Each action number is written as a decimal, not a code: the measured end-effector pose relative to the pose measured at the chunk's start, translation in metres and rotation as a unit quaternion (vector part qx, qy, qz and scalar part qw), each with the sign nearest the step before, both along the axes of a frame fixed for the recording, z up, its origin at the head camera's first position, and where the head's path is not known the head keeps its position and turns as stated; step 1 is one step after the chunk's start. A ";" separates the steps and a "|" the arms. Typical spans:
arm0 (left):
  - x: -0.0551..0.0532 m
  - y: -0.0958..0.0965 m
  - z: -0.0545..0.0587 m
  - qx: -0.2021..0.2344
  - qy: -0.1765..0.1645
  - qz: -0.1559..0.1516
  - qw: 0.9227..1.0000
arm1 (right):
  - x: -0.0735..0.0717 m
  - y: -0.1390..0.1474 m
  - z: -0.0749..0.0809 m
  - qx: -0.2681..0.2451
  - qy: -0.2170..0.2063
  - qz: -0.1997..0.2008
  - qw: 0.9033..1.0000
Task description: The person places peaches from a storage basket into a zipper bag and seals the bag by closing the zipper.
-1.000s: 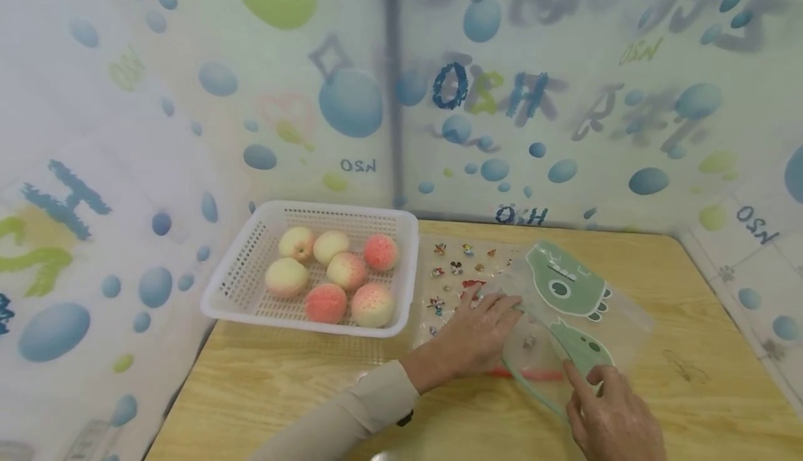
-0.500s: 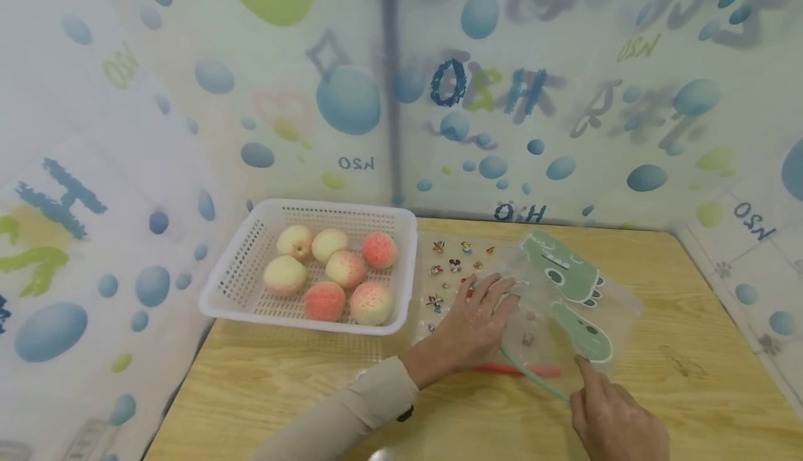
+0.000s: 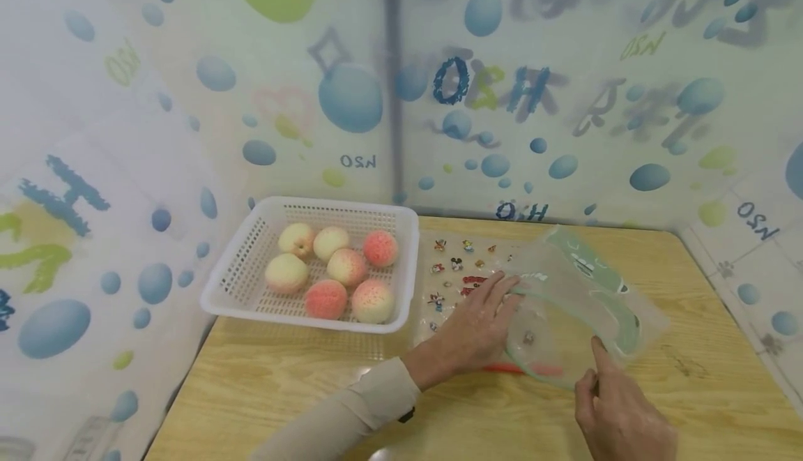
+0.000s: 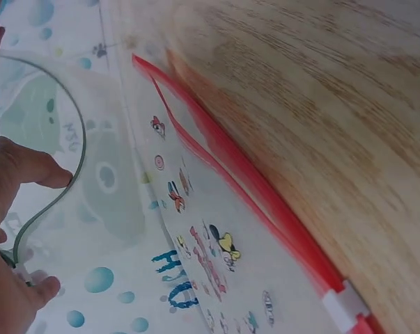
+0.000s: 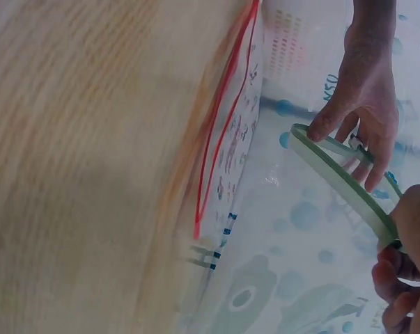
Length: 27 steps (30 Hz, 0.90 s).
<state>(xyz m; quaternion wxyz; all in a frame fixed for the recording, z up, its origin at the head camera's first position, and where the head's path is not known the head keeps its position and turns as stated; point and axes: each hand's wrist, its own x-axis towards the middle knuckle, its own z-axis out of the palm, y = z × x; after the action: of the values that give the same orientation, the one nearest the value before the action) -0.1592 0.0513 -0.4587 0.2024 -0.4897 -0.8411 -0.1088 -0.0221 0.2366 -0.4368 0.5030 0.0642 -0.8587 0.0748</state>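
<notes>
A clear zip bag with green dinosaur prints [image 3: 617,276] is lifted above the table, its green-edged mouth spread apart. My left hand [image 3: 479,325] holds the left end of that mouth; in the left wrist view one fingertip of the left hand [image 4: 8,188] touches the green rim. At the rim's other end my right hand [image 3: 621,405] pinches the edge, index finger extended along it; the right wrist view shows the right hand [image 5: 415,229] gripping the green strip [image 5: 349,184]. Below lies a second clear zip bag with cartoon prints [image 3: 437,280] and a red zip [image 4: 251,188].
A white perforated plastic basket [image 3: 213,298] with several peaches [image 3: 327,299] stands left of the bags. The wooden table [image 3: 301,391] meets patterned walls [image 3: 489,119] at the back and sides. A white slider [image 4: 345,306] sits on the red zip.
My right hand has shifted slightly right with the rim. The dinosaur bag's mouth has widened, and its printed side has swung to the right. My left hand has stayed nearly in place.
</notes>
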 end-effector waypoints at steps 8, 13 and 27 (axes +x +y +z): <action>-0.008 -0.008 -0.005 -0.024 -0.044 0.115 0.992 | 0.002 -0.006 -0.006 0.013 -0.029 0.003 0.999; -0.006 -0.013 -0.006 -0.028 -0.064 0.194 0.978 | 0.000 0.000 -0.019 0.012 -0.054 0.023 0.998; -0.001 -0.020 -0.008 0.008 -0.035 0.180 0.983 | -0.007 -0.012 -0.030 0.023 -0.087 0.054 0.994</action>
<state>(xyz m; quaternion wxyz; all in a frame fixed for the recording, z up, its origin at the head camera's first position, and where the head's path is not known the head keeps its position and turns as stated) -0.1602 0.0317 -0.4667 0.1930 -0.3247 -0.9211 -0.0945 -0.0296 0.2249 -0.4666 0.4197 0.1154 -0.8961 0.0872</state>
